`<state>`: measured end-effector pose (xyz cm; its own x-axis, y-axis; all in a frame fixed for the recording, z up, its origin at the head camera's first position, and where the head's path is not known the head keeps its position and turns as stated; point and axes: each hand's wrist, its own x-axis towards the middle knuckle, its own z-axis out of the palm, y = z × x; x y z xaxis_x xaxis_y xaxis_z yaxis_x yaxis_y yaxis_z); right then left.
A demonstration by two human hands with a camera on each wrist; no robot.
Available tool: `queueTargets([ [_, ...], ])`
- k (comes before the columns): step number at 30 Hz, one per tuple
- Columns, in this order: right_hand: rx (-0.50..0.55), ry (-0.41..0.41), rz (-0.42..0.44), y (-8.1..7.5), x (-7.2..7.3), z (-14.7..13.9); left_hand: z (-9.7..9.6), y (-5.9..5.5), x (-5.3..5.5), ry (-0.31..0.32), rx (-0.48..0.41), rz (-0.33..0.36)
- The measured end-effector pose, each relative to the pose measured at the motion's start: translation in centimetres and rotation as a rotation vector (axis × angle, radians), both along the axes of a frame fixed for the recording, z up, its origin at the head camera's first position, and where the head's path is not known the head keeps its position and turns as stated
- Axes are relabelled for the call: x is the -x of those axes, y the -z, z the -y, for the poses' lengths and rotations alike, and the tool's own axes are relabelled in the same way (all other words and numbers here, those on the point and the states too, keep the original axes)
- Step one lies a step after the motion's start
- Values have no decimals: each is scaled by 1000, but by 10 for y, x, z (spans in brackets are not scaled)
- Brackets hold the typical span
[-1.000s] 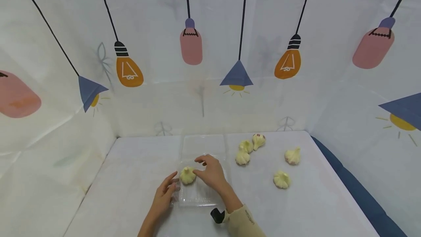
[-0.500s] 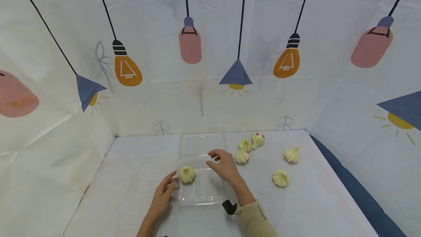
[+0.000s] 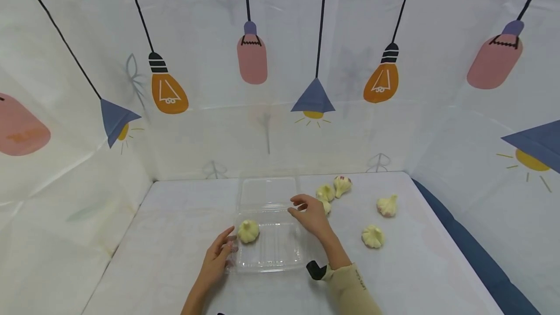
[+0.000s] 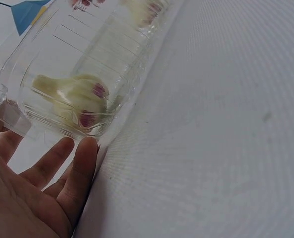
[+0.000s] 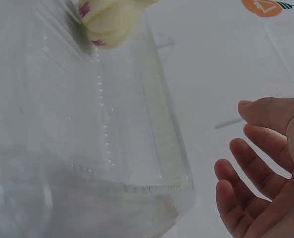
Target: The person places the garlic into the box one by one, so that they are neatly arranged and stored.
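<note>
A clear plastic clamshell box (image 3: 280,252) lies with its lid (image 3: 268,192) folded back in the head view. One garlic bulb (image 3: 248,231) sits in the left part of the box; the left wrist view shows this garlic bulb (image 4: 77,99) with purple patches through the wall. My left hand (image 3: 215,259) rests its fingertips (image 4: 85,148) at the box's left side. My right hand (image 3: 311,215) is over the box's right edge, holding nothing, its fingers loosely bent. In the right wrist view the right hand (image 5: 266,163) is apart from the box wall.
Behind the right hand lie a garlic bulb (image 3: 325,192), a purple-flecked garlic bulb (image 3: 342,185) and a partly hidden garlic bulb (image 3: 325,206). Farther right are two more, a rear garlic bulb (image 3: 387,205) and a front garlic bulb (image 3: 373,236). A printed curtain (image 3: 210,135) backs the white table (image 3: 175,227).
My right hand has moved away from the garlic bulb in the box, rightward to the box's right edge. The left hand and the box have stayed in place.
</note>
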<state>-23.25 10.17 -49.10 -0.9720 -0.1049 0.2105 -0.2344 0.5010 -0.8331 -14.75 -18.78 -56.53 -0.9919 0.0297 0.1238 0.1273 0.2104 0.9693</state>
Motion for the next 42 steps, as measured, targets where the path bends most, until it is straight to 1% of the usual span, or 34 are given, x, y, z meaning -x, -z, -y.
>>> queueTargets([
  [6,-4,17,18,-3,1,-9,0,1,0,-10,-7,6],
  [10,-27,37,14,0,5,-16,0,2,2,-11,4,23],
  [15,-40,62,29,2,9,-23,1,3,3,-9,13,43],
  [19,-39,99,44,6,12,-30,1,2,2,-13,4,65],
  [24,-7,146,-6,14,17,-41,1,1,2,-12,-12,78],
  [26,21,164,-33,17,19,-45,1,2,2,-10,-4,77],
  [29,52,196,-53,18,20,-51,1,1,2,-14,9,80],
  [38,69,291,-26,26,26,-64,-1,-1,0,-30,27,94],
  [39,64,301,-24,28,27,-65,-2,-4,0,-28,26,103],
  [42,53,321,-9,32,29,-68,-1,-3,0,-24,16,81],
])
